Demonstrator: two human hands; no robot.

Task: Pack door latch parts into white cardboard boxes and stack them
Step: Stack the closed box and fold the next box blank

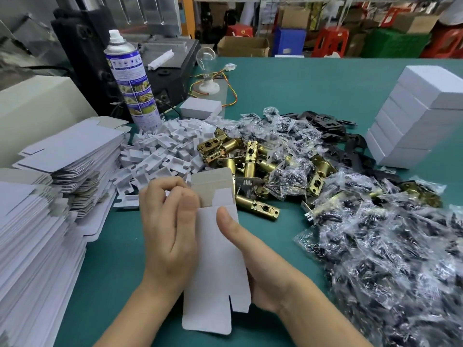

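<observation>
At the far left, two tall stacks of flat carton blanks [50, 196] wait on the green table [112, 271], with a blue-labelled spray can [130, 81] standing behind them. Next comes a heap of white plastic inserts [162, 151].

In front of that heap the left hand [167, 221] grips the left edge of one white carton [218, 266], its fingers curled in toward the raised top flap; whether they pinch the flap itself I cannot tell. The carton is held above the table near the person, unfolded only in part, its grey inside showing at the top and its bottom tabs hanging loose. The right hand [258, 266] holds the carton's right side, thumb pressed flat on the white face, the other fingers hidden behind the card.

Beyond the hands lies a pile of brass latch bolts [250, 166], then clear bags of screws [388, 246] spreading to the right edge, with black strike plates [338, 131] behind them. At the far right stands a stack of closed white boxes [413, 116].

Judging by this, some boxes are packed and stacked, but this carton is not yet formed or filled, and the large piles of parts and blanks suggest most of the work remains.
</observation>
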